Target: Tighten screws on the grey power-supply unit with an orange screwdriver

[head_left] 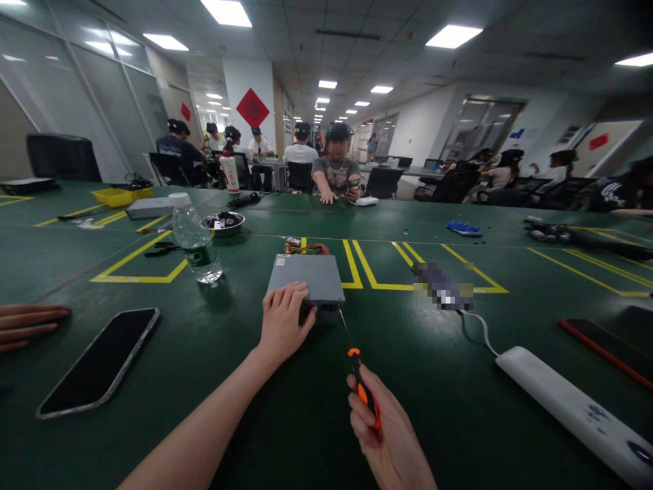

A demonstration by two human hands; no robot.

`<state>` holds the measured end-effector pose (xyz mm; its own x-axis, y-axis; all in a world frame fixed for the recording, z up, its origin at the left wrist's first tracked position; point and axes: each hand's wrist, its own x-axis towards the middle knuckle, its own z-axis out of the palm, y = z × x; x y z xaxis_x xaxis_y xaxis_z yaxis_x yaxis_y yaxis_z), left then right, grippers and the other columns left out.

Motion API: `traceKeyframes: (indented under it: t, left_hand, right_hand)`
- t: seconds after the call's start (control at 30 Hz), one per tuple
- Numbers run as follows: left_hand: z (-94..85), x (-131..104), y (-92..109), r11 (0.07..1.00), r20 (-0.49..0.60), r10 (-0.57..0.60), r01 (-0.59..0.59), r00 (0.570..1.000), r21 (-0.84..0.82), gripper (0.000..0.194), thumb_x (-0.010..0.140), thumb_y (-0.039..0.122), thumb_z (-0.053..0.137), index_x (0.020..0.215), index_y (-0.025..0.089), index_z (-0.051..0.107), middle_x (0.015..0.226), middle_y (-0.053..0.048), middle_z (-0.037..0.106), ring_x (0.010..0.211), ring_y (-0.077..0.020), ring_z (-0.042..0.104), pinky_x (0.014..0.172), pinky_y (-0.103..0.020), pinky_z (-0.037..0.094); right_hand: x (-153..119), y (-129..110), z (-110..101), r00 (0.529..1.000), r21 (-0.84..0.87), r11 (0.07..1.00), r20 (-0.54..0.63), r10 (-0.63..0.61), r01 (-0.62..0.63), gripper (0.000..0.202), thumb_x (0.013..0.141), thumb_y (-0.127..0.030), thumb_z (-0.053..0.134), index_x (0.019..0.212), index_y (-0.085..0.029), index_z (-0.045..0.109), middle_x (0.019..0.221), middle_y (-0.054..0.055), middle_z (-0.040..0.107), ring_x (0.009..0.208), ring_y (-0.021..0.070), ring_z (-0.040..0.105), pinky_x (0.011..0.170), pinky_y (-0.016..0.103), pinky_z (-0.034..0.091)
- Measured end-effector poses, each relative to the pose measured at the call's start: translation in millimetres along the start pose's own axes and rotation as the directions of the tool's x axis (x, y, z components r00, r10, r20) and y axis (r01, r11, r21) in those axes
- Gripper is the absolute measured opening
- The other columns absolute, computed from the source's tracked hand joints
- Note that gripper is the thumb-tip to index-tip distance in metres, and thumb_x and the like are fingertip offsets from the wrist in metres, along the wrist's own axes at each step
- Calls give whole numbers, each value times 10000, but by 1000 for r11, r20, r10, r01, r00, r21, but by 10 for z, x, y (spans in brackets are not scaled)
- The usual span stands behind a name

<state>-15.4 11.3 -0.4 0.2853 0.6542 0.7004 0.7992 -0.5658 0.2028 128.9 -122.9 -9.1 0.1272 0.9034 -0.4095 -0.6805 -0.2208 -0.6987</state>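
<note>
A grey metal box (311, 275) with a bundle of coloured wires (309, 248) behind it lies on the green table (286, 449). My left hand (286, 320) is wrapped over its front left corner, thumb against the front face beside a black socket. In my right hand (382, 422) is an orange and black screwdriver (361, 384), held by its handle. Its thin shaft points up and away, with the tip at the box's front right corner; whether it touches a screw cannot be made out.
A water bottle (196, 241) and a metal bowl (224, 223) stand left of the box. Nearer lies a phone (99, 361), beside another person's hand (30, 323). At right is a white power strip (571, 408) with a cable. A person (337, 167) sits opposite.
</note>
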Motion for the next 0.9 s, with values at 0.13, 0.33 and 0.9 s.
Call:
traceKeyframes:
  t: [0.13, 0.33, 0.9]
  left_hand:
    - [2, 1, -3, 1000, -1, 3, -3, 1000, 1, 209, 824, 290, 510, 1023, 227, 496, 1173, -60, 592, 1115, -232, 497, 903, -416, 309]
    - [23, -2, -9, 1000, -5, -4, 4, 1000, 13, 210, 825, 303, 512, 1020, 227, 490, 1173, -51, 593, 1115, -227, 495, 911, -409, 301]
    - [18, -7, -15, 1000, 16, -14, 14, 1000, 13, 217, 822, 304, 520, 1024, 229, 493, 1185, -48, 584, 1129, -222, 486, 917, -404, 301]
  right_hand:
    - [5, 31, -16, 1000, 1, 1000, 0, -11, 11, 329, 656, -391, 742, 794, -168, 542, 567, -61, 415, 386, 21, 236, 324, 140, 193]
    - [-25, -6, 67, 990, 148, 982, -59, 125, -116, 451, 574, -393, 780, 863, -121, 566, 685, -9, 530, 417, 9, 312, 308, 112, 189]
    - [-75, 6, -216, 776, -868, 195, 280, -565, 456, 411, 913, -401, 372, 1267, -205, 449, 1066, 86, 605, 930, 221, 618, 714, 320, 531]
